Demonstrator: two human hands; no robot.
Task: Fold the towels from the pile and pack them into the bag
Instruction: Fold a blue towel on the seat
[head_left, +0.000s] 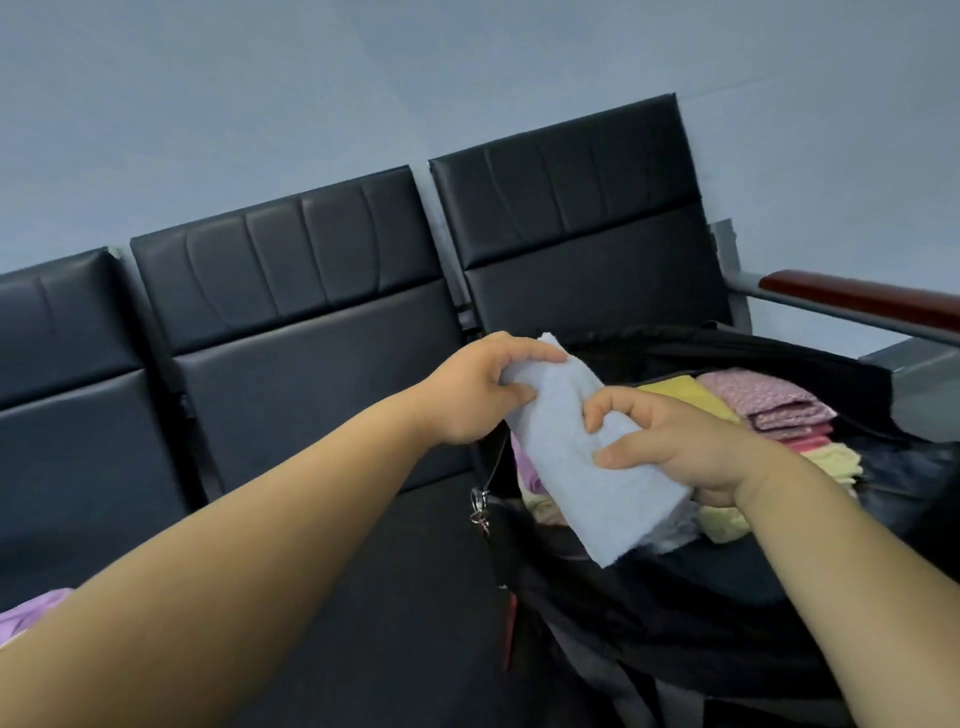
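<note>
We held a folded light-blue towel (576, 467) over the open black bag (649, 623) on the rt seat of a black bench (311, 374) — our left hand (478, 392) pinched its top end, fingers curled round the cloth, and our right hand (680, 447) gripped its middle. The bag held folded towels, incl. a pink stack (774, 402) and a yellow towel (670, 392); a purple towel (31, 610), prob. the pile, showed bottom left. The step looked like packing — next we'd need to lower it flat into a free gap w/o the fold opening.
</note>
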